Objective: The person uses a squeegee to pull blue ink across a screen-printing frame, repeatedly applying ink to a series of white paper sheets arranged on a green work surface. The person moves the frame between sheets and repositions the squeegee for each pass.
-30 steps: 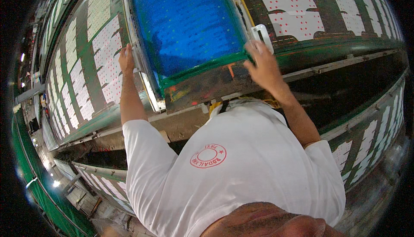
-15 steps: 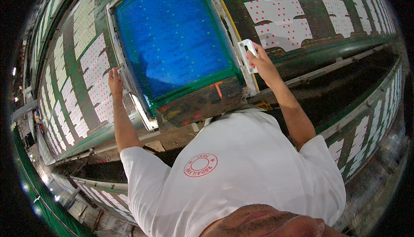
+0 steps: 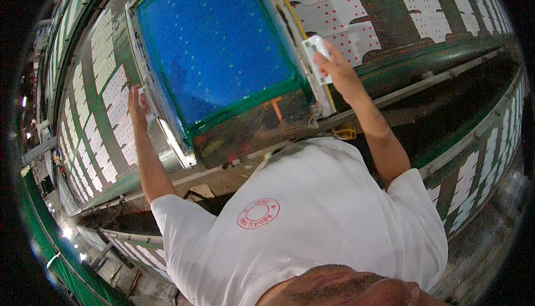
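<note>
A screen-printing frame (image 3: 134, 44) with blue mesh (image 3: 217, 44) and a green border lies in front of me, slightly tilted in view. My left hand (image 3: 137, 106) is closed around a pale handle on the frame's left side, which the fingers mostly hide. On the right side my right hand (image 3: 339, 73) grips a white handle (image 3: 315, 49), its fingers wrapped over it. A dark, stained strip with an orange mark (image 3: 274, 108) runs along the frame's near end. Whether the frame rests on the table or is slightly raised, I cannot tell.
White pieces with red dots (image 3: 323, 8) lie in rows on the long dark table right of the frame; more dotted pieces (image 3: 120, 113) lie left of it. A table rail (image 3: 434, 86) runs along the near side. Another table of pale pieces (image 3: 468, 178) stands lower right.
The frame, with both hands on its handles, sits closer to the dotted pieces on its right; the dark strip between them has narrowed. The whole view has shifted slightly.
</note>
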Action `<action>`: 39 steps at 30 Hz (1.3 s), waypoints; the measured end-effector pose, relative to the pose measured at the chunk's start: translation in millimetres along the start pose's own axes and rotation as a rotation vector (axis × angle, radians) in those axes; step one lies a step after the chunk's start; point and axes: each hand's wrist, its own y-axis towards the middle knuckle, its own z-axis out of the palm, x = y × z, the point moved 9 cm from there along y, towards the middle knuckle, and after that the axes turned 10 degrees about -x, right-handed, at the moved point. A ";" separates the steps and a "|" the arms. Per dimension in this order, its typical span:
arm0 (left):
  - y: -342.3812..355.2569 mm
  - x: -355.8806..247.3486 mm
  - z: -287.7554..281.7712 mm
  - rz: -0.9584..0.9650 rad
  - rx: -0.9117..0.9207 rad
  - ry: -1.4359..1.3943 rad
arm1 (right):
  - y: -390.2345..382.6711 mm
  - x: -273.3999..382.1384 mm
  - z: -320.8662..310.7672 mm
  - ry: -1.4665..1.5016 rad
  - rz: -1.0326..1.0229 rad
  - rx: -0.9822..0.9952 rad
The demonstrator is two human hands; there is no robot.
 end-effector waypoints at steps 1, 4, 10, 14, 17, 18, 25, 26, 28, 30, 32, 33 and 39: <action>-6.7 -13.0 21.7 0.016 0.008 0.015 | 10.9 -3.0 -22.3 -0.001 0.014 -0.010; -35.5 -35.3 91.4 -0.031 -0.024 -0.033 | 47.0 -8.2 -98.9 0.024 -0.010 -0.108; -103.4 -62.1 226.2 0.016 0.004 -0.117 | 97.4 -24.6 -244.6 -0.034 0.001 -0.151; -133.6 -65.4 278.4 -0.031 0.002 -0.172 | 112.4 -32.4 -296.3 -0.019 0.005 -0.145; -146.0 -71.7 298.7 -0.019 0.002 -0.183 | 117.7 -38.4 -313.8 -0.043 0.031 -0.113; -149.3 -72.6 304.0 -0.014 0.005 -0.186 | 119.7 -39.9 -318.5 -0.038 0.038 -0.108; -152.3 -68.6 316.1 -0.024 -0.004 -0.161 | 127.4 -58.5 -331.9 -0.016 0.067 -0.057; -151.0 -65.0 317.0 -0.046 -0.012 -0.149 | 127.6 -62.4 -332.0 -0.018 0.082 -0.045; -148.1 -62.0 322.5 -0.040 0.001 -0.131 | 127.9 -66.1 -334.6 -0.011 0.079 -0.039; -144.4 -56.9 325.4 -0.053 -0.001 -0.109 | 127.0 -70.4 -337.0 -0.014 0.078 -0.035; -141.1 -50.2 327.6 -0.077 -0.010 -0.095 | 126.5 -74.6 -338.1 -0.031 0.071 -0.027; -140.2 -48.2 329.2 -0.081 0.005 -0.109 | 126.9 -77.4 -340.2 -0.049 0.073 -0.046; -138.1 -43.6 335.6 -0.105 0.035 -0.120 | 108.4 -40.8 -342.1 -0.669 -0.294 -0.483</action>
